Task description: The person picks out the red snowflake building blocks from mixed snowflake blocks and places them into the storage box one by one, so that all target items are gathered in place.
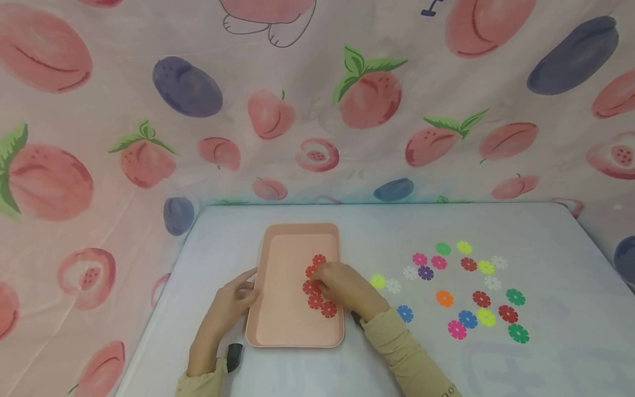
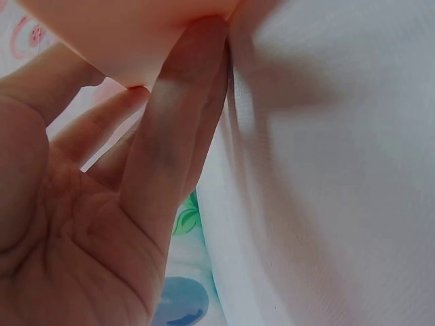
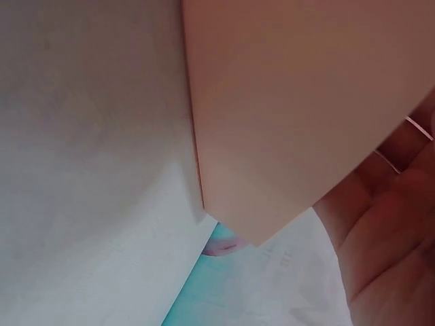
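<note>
A peach-coloured rectangular tray (image 1: 280,325) lies lengthwise on the table. My left hand (image 1: 230,303) holds its left side, thumb at the rim; in the left wrist view the fingers (image 2: 173,115) of that hand touch the outer wall. Over the tray's right wall reaches my right hand (image 1: 344,286), its bent fingers down among several red notched plastic discs (image 1: 315,301). Whether a disc sits between those fingertips is hidden. In the right wrist view the tray wall (image 3: 299,109) covers most of the fingers, leaving part of the palm (image 3: 394,238) visible.
Loose notched discs in many colours are scattered right of the tray, among them an orange disc (image 1: 445,298), a purple disc (image 1: 425,273) and a green disc (image 1: 518,333). A white cloth covers the table (image 1: 377,226). Fruit-printed fabric (image 1: 297,66) hangs behind and at the sides.
</note>
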A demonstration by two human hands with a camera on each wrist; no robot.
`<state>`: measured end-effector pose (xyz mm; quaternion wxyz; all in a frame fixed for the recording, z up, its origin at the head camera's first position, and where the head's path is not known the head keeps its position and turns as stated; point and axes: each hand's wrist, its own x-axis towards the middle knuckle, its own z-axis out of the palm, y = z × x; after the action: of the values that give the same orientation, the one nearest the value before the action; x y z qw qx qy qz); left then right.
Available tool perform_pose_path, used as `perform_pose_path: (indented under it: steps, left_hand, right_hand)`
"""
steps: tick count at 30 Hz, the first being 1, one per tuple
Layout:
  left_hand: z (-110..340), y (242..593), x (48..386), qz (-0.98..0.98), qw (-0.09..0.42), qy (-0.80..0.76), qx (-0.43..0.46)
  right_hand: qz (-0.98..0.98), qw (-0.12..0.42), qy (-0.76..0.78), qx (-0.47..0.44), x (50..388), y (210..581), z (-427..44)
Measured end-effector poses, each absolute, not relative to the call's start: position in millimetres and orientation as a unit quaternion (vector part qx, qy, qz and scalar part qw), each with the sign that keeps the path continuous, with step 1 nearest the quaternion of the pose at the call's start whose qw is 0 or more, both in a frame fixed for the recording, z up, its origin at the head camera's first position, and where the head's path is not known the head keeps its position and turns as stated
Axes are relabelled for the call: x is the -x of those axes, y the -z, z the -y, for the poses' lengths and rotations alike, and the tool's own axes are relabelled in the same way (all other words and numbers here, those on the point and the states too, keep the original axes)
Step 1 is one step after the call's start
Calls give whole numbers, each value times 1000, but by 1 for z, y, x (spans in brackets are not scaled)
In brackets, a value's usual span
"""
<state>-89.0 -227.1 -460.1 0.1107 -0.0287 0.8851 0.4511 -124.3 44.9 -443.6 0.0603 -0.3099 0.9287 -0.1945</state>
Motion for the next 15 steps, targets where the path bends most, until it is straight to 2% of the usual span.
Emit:
perform_pose_path:
  steps: [15]
  left_hand:
    - [227, 459, 87, -883, 108, -457, 25]
  right_hand:
    - [-935, 44, 175, 305, 122, 442, -46]
